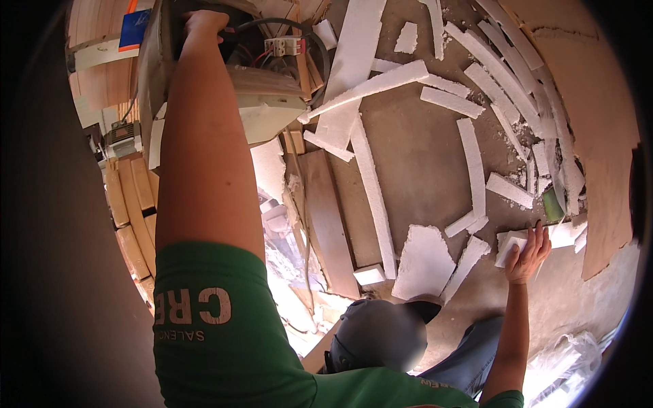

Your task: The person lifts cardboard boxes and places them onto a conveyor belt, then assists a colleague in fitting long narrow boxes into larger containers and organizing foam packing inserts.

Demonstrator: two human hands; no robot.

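My left arm reaches far up, and my left hand curls its fingers over the upper edge of a beige open casing. Inside the casing are black cables and a white terminal block. At the lower right, my right hand has its fingers spread. It lies against a small white foam piece on the brown floor and does not grip it. A green object lies just beyond its fingertips.
Several white foam strips and slabs are scattered over the floor, with a wooden plank among them. A person in a grey cap and jeans crouches below me. Stacked wooden blocks stand at the left and clear plastic lies at the lower right.
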